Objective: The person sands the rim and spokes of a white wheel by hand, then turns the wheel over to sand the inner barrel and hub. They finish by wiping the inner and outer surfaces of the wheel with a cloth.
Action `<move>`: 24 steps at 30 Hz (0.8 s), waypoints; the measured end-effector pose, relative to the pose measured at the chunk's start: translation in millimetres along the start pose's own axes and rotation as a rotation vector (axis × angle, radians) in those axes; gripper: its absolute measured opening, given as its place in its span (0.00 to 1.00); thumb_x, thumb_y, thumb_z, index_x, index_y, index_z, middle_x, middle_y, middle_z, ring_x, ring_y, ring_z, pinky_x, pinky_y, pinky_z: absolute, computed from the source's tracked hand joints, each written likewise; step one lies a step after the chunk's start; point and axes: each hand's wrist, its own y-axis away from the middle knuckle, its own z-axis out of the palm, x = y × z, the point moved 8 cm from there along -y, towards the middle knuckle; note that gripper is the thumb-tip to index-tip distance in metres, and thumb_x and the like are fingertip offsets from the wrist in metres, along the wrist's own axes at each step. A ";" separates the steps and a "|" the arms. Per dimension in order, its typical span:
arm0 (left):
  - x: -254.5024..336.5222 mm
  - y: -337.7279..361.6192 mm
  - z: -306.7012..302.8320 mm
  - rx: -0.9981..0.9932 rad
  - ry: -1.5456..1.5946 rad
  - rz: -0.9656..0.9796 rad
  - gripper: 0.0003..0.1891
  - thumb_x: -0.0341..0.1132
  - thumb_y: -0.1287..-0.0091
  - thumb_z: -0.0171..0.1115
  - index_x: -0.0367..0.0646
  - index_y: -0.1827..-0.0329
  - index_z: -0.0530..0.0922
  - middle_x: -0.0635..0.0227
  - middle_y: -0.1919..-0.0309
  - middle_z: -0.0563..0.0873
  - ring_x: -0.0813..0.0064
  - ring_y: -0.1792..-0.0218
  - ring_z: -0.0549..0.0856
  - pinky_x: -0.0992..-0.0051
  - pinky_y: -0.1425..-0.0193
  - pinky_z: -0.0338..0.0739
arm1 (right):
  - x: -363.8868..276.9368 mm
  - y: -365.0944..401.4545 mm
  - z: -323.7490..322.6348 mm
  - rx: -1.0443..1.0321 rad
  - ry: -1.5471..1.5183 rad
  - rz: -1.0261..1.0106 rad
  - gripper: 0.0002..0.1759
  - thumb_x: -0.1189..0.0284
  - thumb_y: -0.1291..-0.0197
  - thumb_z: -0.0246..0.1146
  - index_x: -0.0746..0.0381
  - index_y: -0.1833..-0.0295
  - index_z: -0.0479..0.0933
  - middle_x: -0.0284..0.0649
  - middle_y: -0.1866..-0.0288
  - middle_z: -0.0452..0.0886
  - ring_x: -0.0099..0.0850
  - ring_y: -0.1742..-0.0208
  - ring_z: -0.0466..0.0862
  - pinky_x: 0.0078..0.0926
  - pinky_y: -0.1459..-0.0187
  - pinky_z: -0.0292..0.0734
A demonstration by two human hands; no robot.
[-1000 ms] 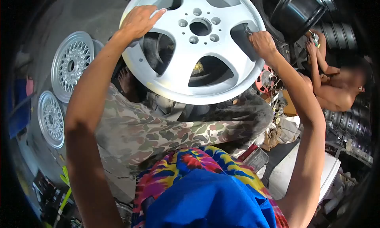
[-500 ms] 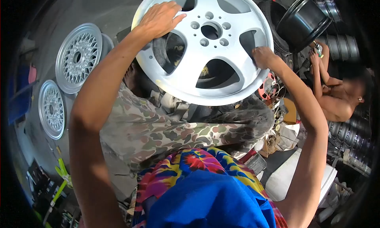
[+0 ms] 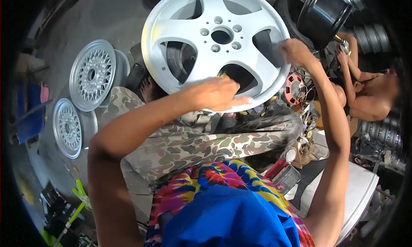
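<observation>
A large white wheel rim (image 3: 205, 69) with wide spokes and a centre bore sits tilted before me, yellowish along its left edge. My left hand (image 3: 219, 94) is at the lower part of the rim, thumb stretched out and apart from the slightly smeared fingers. At the right edge of the wheel, my right hand (image 3: 297, 54) is closed like a fist, blurred by motion. Whatever its fingers may hold is hidden. Beneath the wheel, a dark tyre shows through the spoke gaps.
Two silver mesh wheels (image 3: 92, 75) lean on the left. A black wheel barrel (image 3: 322, 17) stands upper right, near a co-worker's hands (image 3: 342, 56). A red round disc (image 3: 295, 89) and a white panel (image 3: 343, 200) lie at right. My camouflage-trousered legs (image 3: 214, 142) are below the wheel.
My left hand has moved from the wheel's upper left down to its lower edge. My right hand has shifted slightly up and right. The view has turned a little, moving the surroundings.
</observation>
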 end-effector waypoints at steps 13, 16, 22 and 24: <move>15.0 -63.9 78.9 0.191 -0.046 -0.163 0.49 0.58 0.36 0.71 0.15 0.33 0.65 0.29 0.39 0.79 0.39 0.39 0.83 0.54 0.33 0.77 | 75.0 104.8 94.9 1.033 -1.245 0.584 0.20 0.59 0.27 0.65 0.63 0.44 0.87 0.35 0.63 0.91 0.23 0.62 0.92 0.24 0.59 0.82; 35.6 -54.0 68.0 0.285 -0.096 -0.241 0.36 0.47 0.32 0.69 0.23 0.34 0.70 0.33 0.43 0.82 0.38 0.42 0.83 0.52 0.37 0.78 | 81.1 100.1 107.7 0.991 -1.250 0.629 0.18 0.58 0.30 0.66 0.59 0.46 0.88 0.41 0.58 0.91 0.30 0.59 0.91 0.28 0.53 0.81; 27.2 2.4 54.4 0.278 -0.236 -0.291 0.25 0.44 0.30 0.67 0.34 0.39 0.76 0.41 0.54 0.86 0.40 0.50 0.85 0.52 0.45 0.79 | 55.1 72.8 100.8 1.031 -0.857 0.385 0.16 0.60 0.33 0.65 0.58 0.51 0.89 0.50 0.50 0.87 0.51 0.51 0.86 0.43 0.45 0.79; 25.0 21.4 42.3 0.239 -0.336 -0.281 0.22 0.45 0.29 0.67 0.35 0.43 0.79 0.43 0.56 0.87 0.41 0.52 0.85 0.52 0.46 0.79 | 46.8 73.5 94.6 0.982 -0.920 0.388 0.16 0.60 0.33 0.65 0.58 0.51 0.89 0.50 0.51 0.87 0.52 0.50 0.86 0.44 0.45 0.79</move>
